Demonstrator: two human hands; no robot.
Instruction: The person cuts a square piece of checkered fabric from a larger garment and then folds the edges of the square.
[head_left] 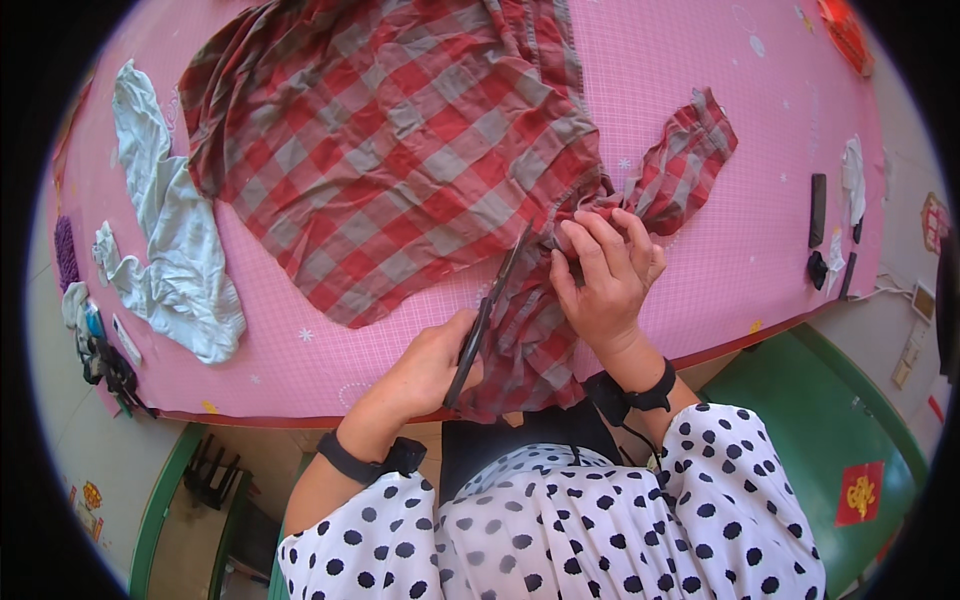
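Note:
A red and grey plaid shirt [390, 150] lies spread over the table, wrinkled, with a short sleeve [692, 160] stretched out to the right. One part of it hangs toward me over the near edge. My left hand [428, 362] is wrapped round dark scissors [482, 318], whose blades point up and away into the cloth. The blade tips lie against the fabric near the sleeve seam; how far the blades are apart cannot be made out. Just right of the tips, my right hand [612, 280] pinches bunched shirt cloth between thumb and fingers.
A pink patterned tablecloth [720, 270] covers the table. Crumpled pale blue cloth [185, 250] lies at the left. Dark small items [110, 370] sit at the left edge; a black slim device [818, 210] lies at the right. A green cabinet [810, 420] stands at the near right.

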